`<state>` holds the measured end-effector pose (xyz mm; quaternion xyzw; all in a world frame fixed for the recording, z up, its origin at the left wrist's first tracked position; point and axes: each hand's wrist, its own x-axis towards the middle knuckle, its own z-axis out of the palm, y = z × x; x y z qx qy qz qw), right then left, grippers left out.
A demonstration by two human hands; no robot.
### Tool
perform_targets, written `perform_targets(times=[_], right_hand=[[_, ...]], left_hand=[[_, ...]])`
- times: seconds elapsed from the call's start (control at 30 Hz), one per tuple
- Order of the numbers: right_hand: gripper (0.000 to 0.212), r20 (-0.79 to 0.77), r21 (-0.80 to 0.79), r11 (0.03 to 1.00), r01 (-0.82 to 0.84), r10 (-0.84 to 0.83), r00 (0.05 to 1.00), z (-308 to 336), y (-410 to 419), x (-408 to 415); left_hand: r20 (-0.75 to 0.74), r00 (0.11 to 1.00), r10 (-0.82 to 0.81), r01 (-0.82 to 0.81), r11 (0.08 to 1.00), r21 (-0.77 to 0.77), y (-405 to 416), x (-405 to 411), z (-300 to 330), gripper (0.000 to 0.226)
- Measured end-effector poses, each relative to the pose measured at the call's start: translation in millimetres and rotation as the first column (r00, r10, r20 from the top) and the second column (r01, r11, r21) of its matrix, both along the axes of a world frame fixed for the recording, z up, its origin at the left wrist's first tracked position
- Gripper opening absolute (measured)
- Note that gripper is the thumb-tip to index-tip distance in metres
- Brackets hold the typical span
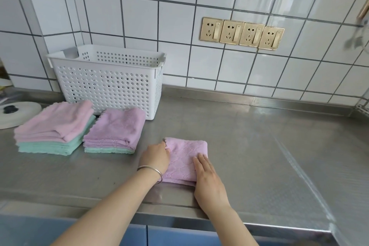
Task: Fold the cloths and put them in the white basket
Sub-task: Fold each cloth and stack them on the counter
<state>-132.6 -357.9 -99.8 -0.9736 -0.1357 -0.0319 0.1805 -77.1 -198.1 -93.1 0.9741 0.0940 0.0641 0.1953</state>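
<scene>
A folded lilac cloth lies on the steel counter in front of me. My left hand grips its left edge with curled fingers. My right hand lies flat on its right side, fingers straight. The white perforated basket stands against the tiled wall at the back left; what is inside it cannot be seen. In front of the basket sit two stacks of folded cloths: a pink-over-green stack on the left and a lilac-over-green stack beside it.
A white round lid with a black knob lies at the far left. Several gold wall sockets sit on the tiled wall. The steel counter stretches right of the cloth, its front edge near my forearms.
</scene>
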Motion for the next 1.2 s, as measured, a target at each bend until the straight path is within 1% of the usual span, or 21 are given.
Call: perform_targets(times=[0.13,0.27,0.33,0.4,0.47,0.5,0.53,0.6,0.67,0.7,0.73,0.77,0.8,0.83,0.9,0.97,1.0,1.03,1.13,1.2], right_hand=[[0.069,-0.056,0.021,1.000,0.016,-0.015,0.998,-0.8,-3.7,-2.1],[0.069,-0.115,0.018,1.000,-0.014,0.016,0.993,5.0,-4.4,-8.8],[0.068,-0.178,0.125,0.992,0.003,0.020,0.984,13.3,-6.7,-12.2],[0.061,-0.192,0.275,0.954,0.115,-0.063,0.979,21.5,-10.2,-10.9],[0.047,-0.175,0.410,0.864,0.292,-0.240,0.955,25.1,-13.0,-2.5],[0.042,-0.185,0.444,0.816,0.371,-0.322,0.929,25.3,-13.4,3.6],[0.043,-0.217,0.447,0.783,0.433,-0.375,0.901,25.8,-13.0,9.6],[0.053,-0.323,0.413,0.757,0.507,-0.399,0.858,25.7,-11.3,20.3],[0.055,-0.426,0.361,0.755,0.548,-0.390,0.817,25.8,-7.9,27.4],[0.048,-0.452,0.326,0.771,0.547,-0.381,0.806,26.5,-5.5,29.7],[0.036,-0.460,0.300,0.797,0.524,-0.360,0.811,28.0,-3.5,31.3],[0.025,-0.470,0.292,0.812,0.505,-0.338,0.815,29.8,-2.4,31.2],[0.021,-0.479,0.314,0.813,0.490,-0.310,0.821,31.4,-0.7,31.9],[0.020,-0.495,0.363,0.799,0.479,-0.270,0.826,34.0,1.2,32.1],[0.022,-0.519,0.494,0.730,0.472,-0.188,0.834,43.2,7.5,31.9],[0.022,-0.498,0.599,0.661,0.452,-0.134,0.857,56.5,22.7,35.7],[0.022,-0.470,0.639,0.640,0.427,-0.114,0.875,64.4,31.9,38.9],[0.022,-0.433,0.669,0.632,0.390,-0.094,0.896,71.3,43.6,43.8],[0.023,-0.320,0.752,0.602,0.268,-0.022,0.947,87.8,89.1,63.2],[0.023,-0.277,0.779,0.587,0.223,0.004,0.961,91.0,121.5,76.9]], left_hand=[[0.016,1.000,-0.012,0.011,0.997,0.082,-4.8,-7.1,-2.4,0.034],[0.035,0.999,0.015,-0.019,0.994,0.108,-7.1,-14.1,-1.8,0.038],[0.048,0.997,0.053,-0.058,0.993,0.103,-5.6,-16.0,-2.2,0.036],[0.033,0.995,0.098,-0.100,0.991,0.086,-4.0,-17.0,-2.6,0.045],[-0.018,0.992,0.123,-0.122,0.990,0.065,-4.8,-17.4,-2.5,0.060],[-0.045,0.990,0.136,-0.133,0.990,0.054,-5.5,-18.1,-1.2,0.067],[-0.071,0.987,0.146,-0.143,0.989,0.045,-5.8,-17.8,-0.6,0.072],[-0.110,0.982,0.155,-0.149,0.987,0.059,-6.3,-16.9,-0.5,0.073],[-0.089,0.988,0.128,-0.118,0.987,0.110,-8.2,-18.1,-1.0,0.063],[-0.063,0.991,0.116,-0.108,0.988,0.112,-9.2,-20.0,-0.5,0.055],[-0.047,0.993,0.111,-0.106,0.990,0.088,-9.3,-22.4,0.4,0.046],[-0.040,0.993,0.109,-0.107,0.993,0.043,-9.0,-25.5,2.8,0.039],[-0.039,0.993,0.109,-0.110,0.994,-0.014,-6.3,-27.5,5.9,0.033],[-0.028,0.994,0.104,-0.106,0.991,-0.080,-2.3,-28.8,10.4,0.029],[0.023,0.994,0.106,-0.097,0.965,-0.244,10.8,-29.0,22.1,0.021],[0.090,0.985,0.145,-0.098,0.912,-0.399,32.9,-29.1,39.9,0.025],[0.115,0.979,0.166,-0.101,0.896,-0.432,44.0,-28.9,50.0,0.029],[0.144,0.971,0.190,-0.110,0.892,-0.439,55.8,-28.7,61.4,0.031],[0.243,0.930,0.274,-0.153,0.894,-0.421,97.4,-20.4,88.2,0.025],[0.249,0.918,0.308,-0.182,0.886,-0.426,125.6,-9.2,95.6,0.029]])
